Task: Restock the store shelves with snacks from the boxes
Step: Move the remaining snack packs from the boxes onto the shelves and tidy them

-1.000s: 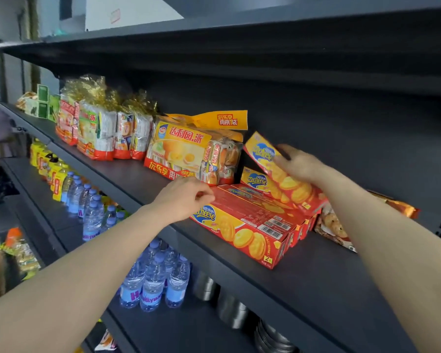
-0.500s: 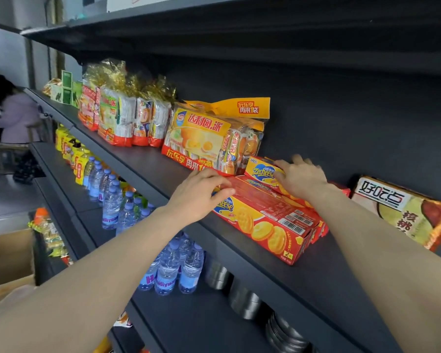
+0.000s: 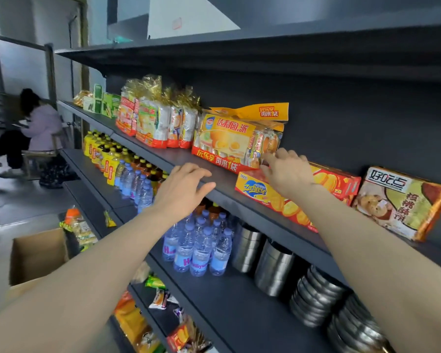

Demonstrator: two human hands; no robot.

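Red and yellow Zecheese cracker boxes (image 3: 270,197) lie flat on the dark shelf (image 3: 222,184). My right hand (image 3: 288,174) hovers over their left end with fingers spread and loosely bent, fingertips near the big yellow cake bag (image 3: 229,138). My left hand (image 3: 182,188) hangs relaxed at the shelf's front edge, left of the boxes, holding nothing. A walnut cookie pack (image 3: 402,202) leans at the right of the boxes. An open cardboard box (image 3: 36,253) stands on the floor at lower left.
Gold-topped snack bags (image 3: 158,121) and green boxes (image 3: 105,103) fill the shelf further left. Water bottles (image 3: 199,245), yellow bottles (image 3: 99,151) and steel tins (image 3: 273,263) sit one shelf down. A person (image 3: 38,128) sits at far left.
Both hands have come off the cracker boxes: the left drew back to the shelf edge, the right lifted toward the cake bag. The boxes now lie flat. My view swung left and back.
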